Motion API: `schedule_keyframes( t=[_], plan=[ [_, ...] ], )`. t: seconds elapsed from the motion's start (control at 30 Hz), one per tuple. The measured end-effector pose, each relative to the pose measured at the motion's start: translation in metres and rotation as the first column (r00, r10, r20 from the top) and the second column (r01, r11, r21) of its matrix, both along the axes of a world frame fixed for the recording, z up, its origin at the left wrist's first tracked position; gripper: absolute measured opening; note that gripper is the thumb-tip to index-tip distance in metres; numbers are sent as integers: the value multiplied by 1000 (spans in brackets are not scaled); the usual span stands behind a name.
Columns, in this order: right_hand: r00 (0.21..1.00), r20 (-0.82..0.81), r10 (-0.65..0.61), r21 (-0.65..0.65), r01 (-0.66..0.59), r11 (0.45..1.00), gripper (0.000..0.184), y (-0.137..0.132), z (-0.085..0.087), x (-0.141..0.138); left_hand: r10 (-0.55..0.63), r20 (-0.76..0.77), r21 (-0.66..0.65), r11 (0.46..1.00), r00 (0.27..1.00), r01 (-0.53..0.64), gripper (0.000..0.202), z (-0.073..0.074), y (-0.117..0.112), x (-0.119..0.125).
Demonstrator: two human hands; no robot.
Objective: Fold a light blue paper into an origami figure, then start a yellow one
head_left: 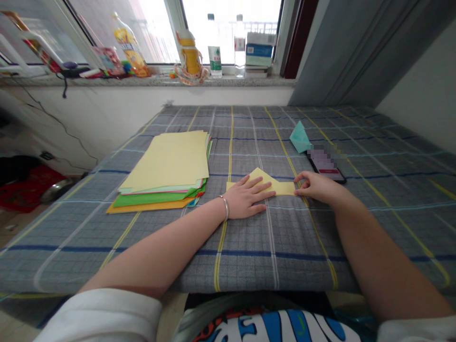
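Observation:
A piece of folded yellow paper lies on the checked cloth, with a triangular peak at its far side and a flat strip along the near side. My left hand rests flat across its left part, fingers spread and pointing right. At the strip's right end, my right hand pinches the paper between thumb and fingers. The palm of the left hand hides part of the paper's lower left edge.
A stack of coloured paper, yellow on top, lies to the left. Beyond my right hand are a folded turquoise paper shape and a phone. Bottles, including a yellow one, and boxes line the windowsill.

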State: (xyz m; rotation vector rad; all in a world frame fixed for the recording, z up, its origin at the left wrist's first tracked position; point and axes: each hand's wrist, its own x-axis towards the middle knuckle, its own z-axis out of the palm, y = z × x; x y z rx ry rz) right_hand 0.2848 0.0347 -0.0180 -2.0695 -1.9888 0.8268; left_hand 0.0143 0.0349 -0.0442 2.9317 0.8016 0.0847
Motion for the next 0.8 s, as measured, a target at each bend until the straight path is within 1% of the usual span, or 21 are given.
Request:
schedule_keyframes(
  t=[0.07,0.13,0.2,0.23,0.3,0.33,0.4,0.5,0.63,0.8],
  plan=[
    [1000,-1,13,7,-13,1000,30,0,0,3,1,-3,-7,1000,1000,-1,52,1,0,0],
    [1000,-1,17,59,-17,998,27,-1,1,4,3,-11,-14,1000,1000,-3,52,2,0,0],
    [1000,-10,26,185,-24,982,22,-2,2,2,4,-21,-17,1000,1000,-4,53,3,-1,1],
    [999,-20,37,267,-30,963,19,-3,2,-2,3,-24,-18,1000,1000,-4,53,4,-1,1],
    [995,-42,93,402,-68,913,13,-5,2,-12,2,-25,-21,1000,1000,-3,53,5,-2,1],
    [987,-55,150,424,-113,899,12,-6,1,-19,1,-23,-24,1000,1000,-2,53,6,-2,1],
    [963,-38,268,386,-233,893,10,-8,-3,-33,-3,-13,-31,1000,1000,2,54,7,-2,0],
    [948,27,317,370,-304,878,8,-7,-10,-47,-7,7,-44,999,1000,7,55,7,-2,0],
    [947,28,321,333,-311,890,8,-3,-16,-49,-19,31,-59,998,999,20,51,6,0,-2],
    [952,42,302,299,-301,906,6,-3,-15,-49,-63,48,-34,997,997,64,50,5,3,-3]
  ],
)
